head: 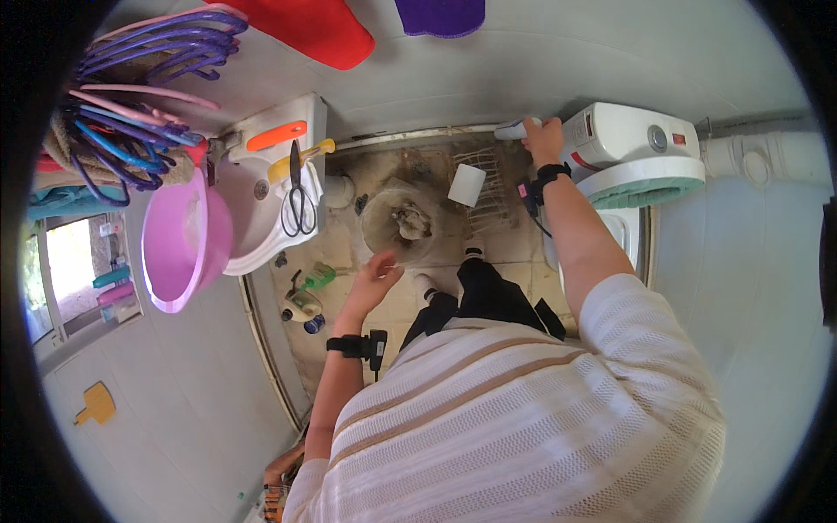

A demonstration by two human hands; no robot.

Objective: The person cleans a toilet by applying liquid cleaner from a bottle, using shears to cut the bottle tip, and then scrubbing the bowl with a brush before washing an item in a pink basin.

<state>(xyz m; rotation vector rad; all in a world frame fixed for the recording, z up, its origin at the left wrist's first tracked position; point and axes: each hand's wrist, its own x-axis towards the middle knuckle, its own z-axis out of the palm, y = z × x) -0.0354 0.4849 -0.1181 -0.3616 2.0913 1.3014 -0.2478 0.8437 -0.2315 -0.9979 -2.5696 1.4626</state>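
My right hand (543, 138) reaches forward beside the toilet tank and is closed around a pale bottle or can (518, 129), low against the back wall. Its lower part is partly covered by my fingers. My left hand (375, 281) hangs in the air with fingers loosely curled and apart, and I see nothing in it. Just beyond it stands a translucent waste bin (378, 229) with crumpled paper or cloth (413, 221) inside. A white rectangular object (467, 185) rests at a wire or stick rack (487, 196) on the floor.
To the right is a toilet with a white tank (628, 137) and a green-padded lid (644, 189). On the left, a sink (252, 229) carries scissors (297, 196), an orange-handled tool (277, 135) and a pink basin (173, 248). Bottles (319, 276) stand on the floor; hangers (163, 52) hang above.
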